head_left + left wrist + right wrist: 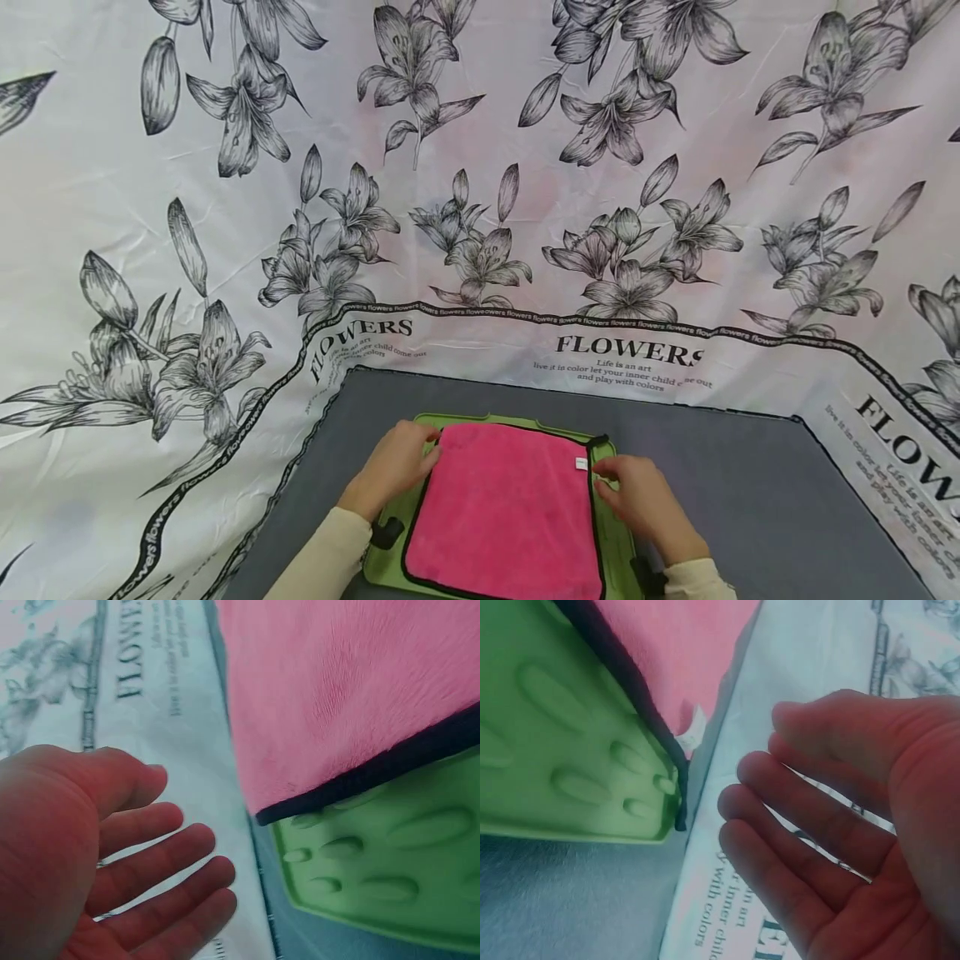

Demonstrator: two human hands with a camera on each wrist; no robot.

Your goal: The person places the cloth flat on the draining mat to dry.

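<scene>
A bright pink plush cloth [510, 508] with dark edging lies over a green plastic tray [382, 568]. The tray has oval relief shapes on its surface, seen in both wrist views. A small white label [581, 463] sits at the cloth's upper right edge. My left hand [396, 467] is by the cloth's upper left corner, thumb and fingers relaxed and apart in the left wrist view. At the opposite side, my right hand [645, 497] hovers beside the cloth's right edge, fingers loosely bent with nothing between them. Most of the tray is hidden under the cloth.
A grey table surface [750, 492] lies under the tray. White fabric [480, 200] printed with black lilies and "FLOWERS" lettering rises behind and on both sides. Small black pieces [387, 533] show next to each wrist.
</scene>
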